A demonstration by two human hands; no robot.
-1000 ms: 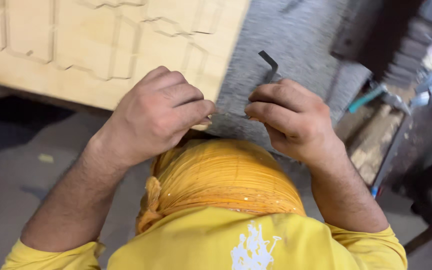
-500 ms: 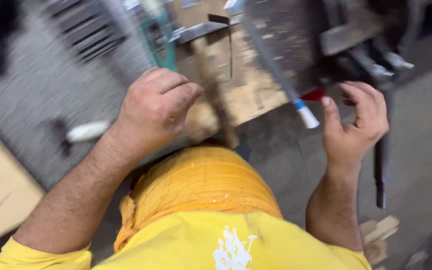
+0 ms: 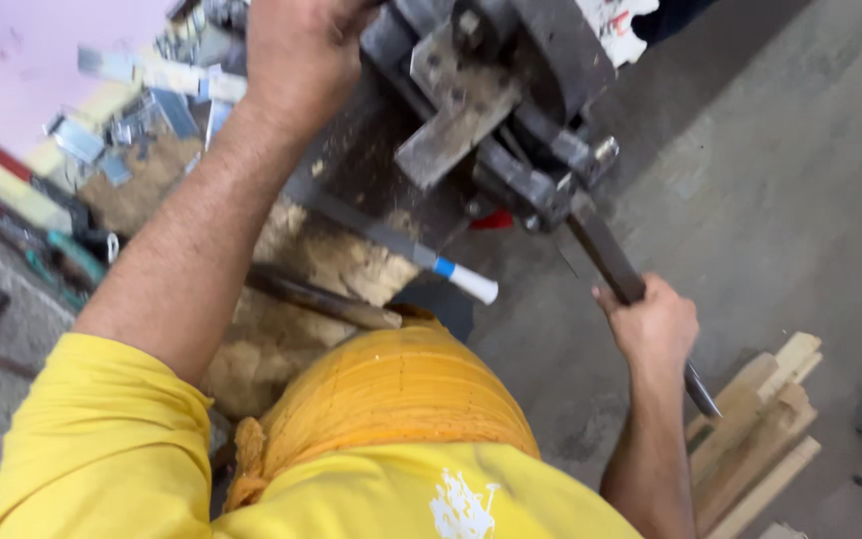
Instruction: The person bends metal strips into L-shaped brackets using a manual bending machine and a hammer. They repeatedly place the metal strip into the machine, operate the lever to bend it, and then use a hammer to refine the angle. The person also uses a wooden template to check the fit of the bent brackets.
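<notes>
A dark metal press-like machine [image 3: 491, 110] fills the top middle of the head view. My right hand [image 3: 650, 324] is shut around its long dark lever [image 3: 606, 250], which slopes down to the right from the machine. My left hand [image 3: 301, 50] reaches up to the machine's upper left side. Its fingers are cut off by the frame edge, so what they hold is hidden. A yellow head cloth [image 3: 401, 399] and a yellow shirt [image 3: 102, 449] take up the bottom of the view.
A metal bar with a blue and white tip [image 3: 466, 281] juts out under the machine, above a heap of sawdust [image 3: 321, 260]. Small metal scraps [image 3: 142, 110] lie at upper left. Stacked wood offcuts [image 3: 760, 419] sit on the concrete floor [image 3: 750, 150] at right.
The view has swung from a pale carved board to the machine. My right hand, open in the air half a second ago, now grips the lever. My left hand has risen to the machine.
</notes>
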